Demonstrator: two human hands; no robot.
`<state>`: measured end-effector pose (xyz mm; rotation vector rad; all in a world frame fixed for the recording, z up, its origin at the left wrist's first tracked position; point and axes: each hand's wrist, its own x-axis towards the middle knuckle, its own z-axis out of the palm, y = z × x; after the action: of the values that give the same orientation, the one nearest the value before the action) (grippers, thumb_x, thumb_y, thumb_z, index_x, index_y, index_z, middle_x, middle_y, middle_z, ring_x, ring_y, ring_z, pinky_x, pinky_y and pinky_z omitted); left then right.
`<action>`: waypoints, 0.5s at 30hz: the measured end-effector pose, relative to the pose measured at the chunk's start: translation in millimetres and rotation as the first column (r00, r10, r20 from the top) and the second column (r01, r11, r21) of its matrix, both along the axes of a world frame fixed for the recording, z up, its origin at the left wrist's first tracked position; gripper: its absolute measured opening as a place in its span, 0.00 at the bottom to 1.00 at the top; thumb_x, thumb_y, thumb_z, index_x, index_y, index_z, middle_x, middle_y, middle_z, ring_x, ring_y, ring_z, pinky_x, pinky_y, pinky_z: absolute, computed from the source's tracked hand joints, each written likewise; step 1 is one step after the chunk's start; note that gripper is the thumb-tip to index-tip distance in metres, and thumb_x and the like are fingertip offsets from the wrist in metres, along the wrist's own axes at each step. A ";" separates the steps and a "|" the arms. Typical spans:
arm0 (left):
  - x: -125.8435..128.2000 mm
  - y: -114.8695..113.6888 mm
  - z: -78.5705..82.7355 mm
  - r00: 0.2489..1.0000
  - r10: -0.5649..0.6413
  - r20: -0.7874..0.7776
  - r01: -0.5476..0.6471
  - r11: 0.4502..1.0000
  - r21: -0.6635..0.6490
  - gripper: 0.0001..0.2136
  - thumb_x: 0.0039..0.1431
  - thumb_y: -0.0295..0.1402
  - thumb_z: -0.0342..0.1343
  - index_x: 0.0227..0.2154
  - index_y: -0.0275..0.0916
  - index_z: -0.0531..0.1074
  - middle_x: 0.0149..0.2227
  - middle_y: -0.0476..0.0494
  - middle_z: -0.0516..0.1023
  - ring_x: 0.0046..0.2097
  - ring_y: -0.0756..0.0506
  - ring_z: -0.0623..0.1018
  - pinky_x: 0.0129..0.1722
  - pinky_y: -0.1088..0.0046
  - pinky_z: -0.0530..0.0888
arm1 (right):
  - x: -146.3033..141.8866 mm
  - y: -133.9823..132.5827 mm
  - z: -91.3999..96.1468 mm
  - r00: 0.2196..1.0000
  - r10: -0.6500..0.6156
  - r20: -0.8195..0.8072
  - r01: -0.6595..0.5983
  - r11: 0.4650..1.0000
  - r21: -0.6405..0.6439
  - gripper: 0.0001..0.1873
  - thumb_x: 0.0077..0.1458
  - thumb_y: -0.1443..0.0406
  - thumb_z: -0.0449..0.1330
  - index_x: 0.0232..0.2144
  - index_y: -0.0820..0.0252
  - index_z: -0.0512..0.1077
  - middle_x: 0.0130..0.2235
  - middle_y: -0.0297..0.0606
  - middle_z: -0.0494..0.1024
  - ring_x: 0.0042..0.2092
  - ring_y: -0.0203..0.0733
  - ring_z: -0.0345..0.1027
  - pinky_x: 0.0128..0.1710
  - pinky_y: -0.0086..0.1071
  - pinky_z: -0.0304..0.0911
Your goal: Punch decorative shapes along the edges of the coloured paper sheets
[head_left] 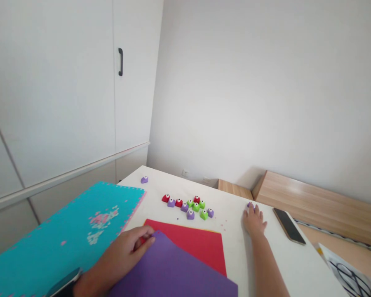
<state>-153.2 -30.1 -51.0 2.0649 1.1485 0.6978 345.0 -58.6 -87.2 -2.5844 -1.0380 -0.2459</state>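
Note:
My left hand (130,251) pinches the near-left corner area of a purple sheet (179,270), its thumb and forefinger closed on the edge. Under that sheet lies a red sheet (198,243), partly covered. At the table's far right, my right hand (254,219) reaches palm down with its fingertips on a small purple eyed piece (249,204), mostly hidden by them. In mid-table is a cluster of small eyed pieces: red (178,203), green (196,207) and purple (190,215). One more purple piece (144,179) sits apart near the far-left corner.
A turquoise mat (71,222) with scattered pink and white bits covers the left side. A dark phone (289,225) lies near the right edge of the white table (235,247). Beyond stand a wooden unit (321,202) and white cabinets (64,82).

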 end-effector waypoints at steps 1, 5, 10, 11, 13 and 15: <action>0.6 0.0 0.2 1.000 0.013 0.006 -0.013 1.000 0.002 0.16 0.61 0.48 0.53 0.36 0.43 0.79 0.35 0.45 0.83 0.34 0.43 0.79 0.35 0.72 0.72 | 2.2 -0.5 -0.2 1.000 -0.002 -0.017 0.002 1.000 0.001 0.28 0.65 0.63 0.46 0.66 0.57 0.60 0.68 0.54 0.59 0.66 0.62 0.55 0.57 0.61 0.54; 2.7 0.9 1.2 0.999 0.046 0.027 -0.047 0.999 0.016 0.17 0.56 0.51 0.55 0.32 0.44 0.80 0.33 0.46 0.83 0.34 0.41 0.79 0.33 0.73 0.74 | 7.0 -4.6 8.3 0.998 -0.011 -0.056 0.014 0.999 0.046 0.25 0.62 0.67 0.50 0.59 0.62 0.68 0.59 0.58 0.69 0.59 0.59 0.65 0.54 0.50 0.60; 6.9 1.5 3.1 0.999 0.023 0.037 -0.023 1.000 -0.012 0.19 0.57 0.54 0.54 0.33 0.44 0.80 0.33 0.47 0.83 0.34 0.41 0.79 0.35 0.72 0.75 | 1.7 -15.4 23.7 0.990 -0.042 -0.138 0.064 0.984 0.164 0.21 0.57 0.69 0.52 0.52 0.64 0.72 0.49 0.60 0.74 0.53 0.62 0.70 0.50 0.50 0.63; 7.8 1.5 3.2 0.999 0.025 0.034 -0.024 1.000 -0.017 0.20 0.57 0.55 0.54 0.33 0.44 0.80 0.31 0.47 0.83 0.34 0.41 0.79 0.35 0.72 0.75 | -0.6 -16.4 27.5 0.987 -0.029 -0.161 0.061 0.978 0.199 0.21 0.56 0.70 0.53 0.51 0.64 0.73 0.48 0.59 0.74 0.53 0.61 0.71 0.50 0.50 0.63; 8.9 2.5 1.8 0.999 0.038 0.032 -0.038 0.999 -0.009 0.21 0.55 0.57 0.54 0.31 0.44 0.80 0.30 0.48 0.83 0.34 0.41 0.80 0.34 0.73 0.76 | -7.2 -15.2 37.4 0.979 0.022 -0.201 0.038 0.957 0.287 0.20 0.56 0.69 0.53 0.51 0.63 0.72 0.47 0.58 0.75 0.53 0.60 0.71 0.51 0.49 0.64; 8.7 5.7 -3.0 0.996 0.076 0.046 -0.077 0.997 0.028 0.21 0.55 0.58 0.55 0.30 0.44 0.79 0.30 0.48 0.83 0.35 0.40 0.81 0.34 0.73 0.77 | -18.1 -9.2 51.1 0.969 0.101 -0.225 -0.004 0.918 0.397 0.20 0.58 0.67 0.53 0.52 0.63 0.71 0.50 0.59 0.73 0.56 0.60 0.68 0.54 0.48 0.63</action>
<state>-144.5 -24.4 -53.9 2.0289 1.2037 0.7986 326.9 -67.8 -36.2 -2.1557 -0.8654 -0.1082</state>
